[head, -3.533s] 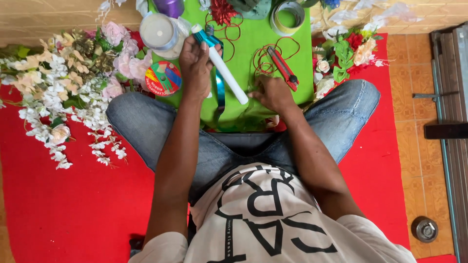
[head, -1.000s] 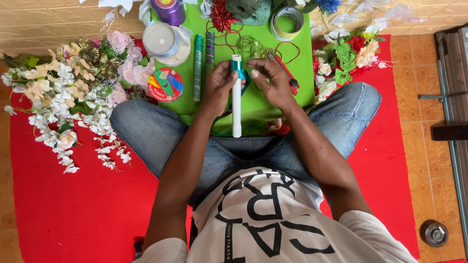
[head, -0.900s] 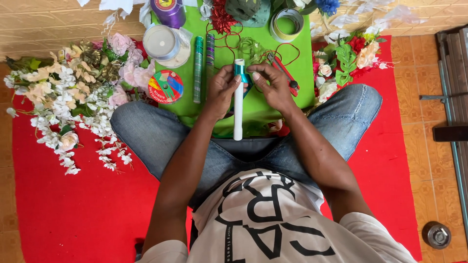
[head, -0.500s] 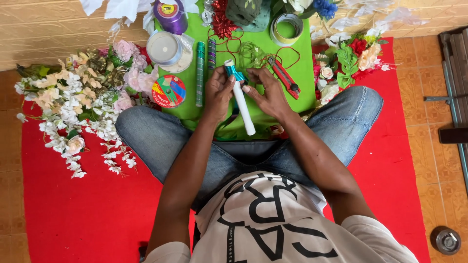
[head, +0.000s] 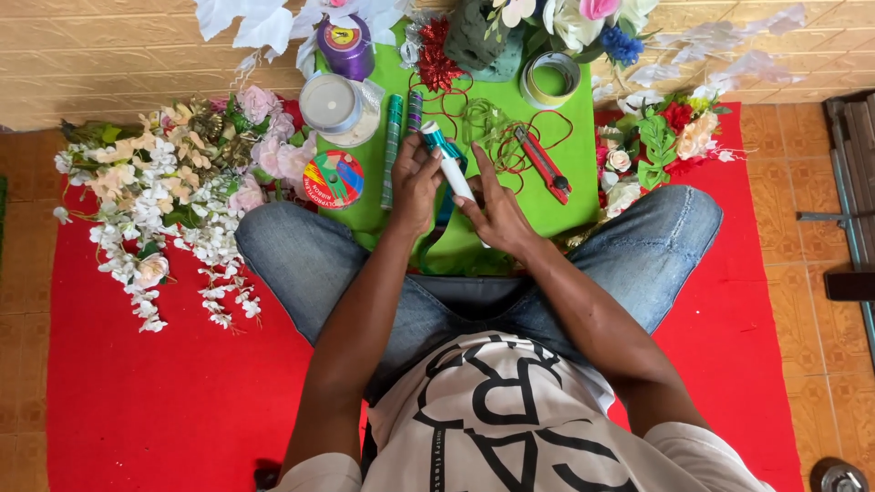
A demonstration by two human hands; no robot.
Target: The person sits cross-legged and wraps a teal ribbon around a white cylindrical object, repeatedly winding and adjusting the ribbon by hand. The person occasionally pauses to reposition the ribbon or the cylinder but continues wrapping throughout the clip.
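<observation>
Over green surface (head: pixel 547 196), above lap: left hand (head: pixel 415 182) and right hand (head: pixel 497 210) both clamped on white tube (head: pixel 451 169), teal ribbon (head: pixel 444 146) at tip. Risk: ribbon slipping loose, snagging red wire (head: pixel 510 150); box cutter (head: pixel 544 164) near right fingers.

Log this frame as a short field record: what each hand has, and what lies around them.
left hand: grips the upper part of a white tube wrapped at the top with teal tape
right hand: holds the same tube lower down
surface: green sheet on a red mat
nearby: red cutter, tape roll, white spool, artificial flowers
</observation>
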